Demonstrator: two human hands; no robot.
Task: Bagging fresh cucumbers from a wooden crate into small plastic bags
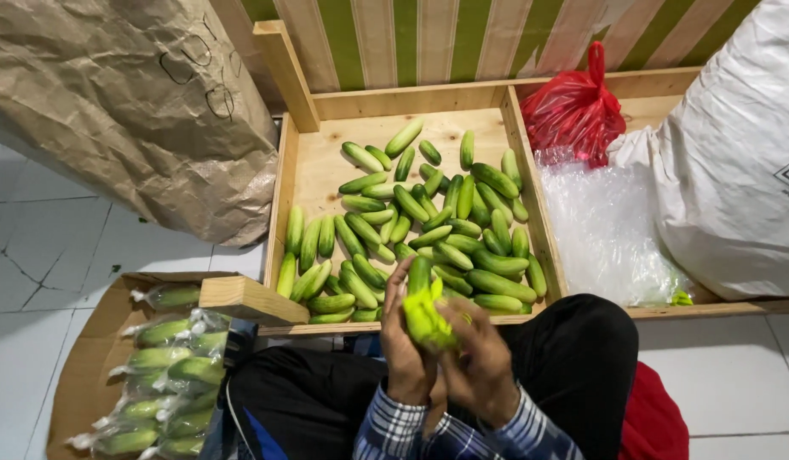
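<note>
Here, over the near edge of the wooden tray (281,183), both hands grasp one cucumber (419,274) in a yellow-green wrap (426,319): left hand (406,341), right hand (477,362). Loose cucumbers (429,221) fill the tray; its far-left corner is bare. Bagged cucumbers (160,383) fill the near-left carton (88,358).

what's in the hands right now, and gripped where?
Both hands hold cucumbers with a yellow-green net sleeve around their lower part. Left hand grips the bundle's left side, right hand its lower right; one cucumber sticks out on top.
</note>
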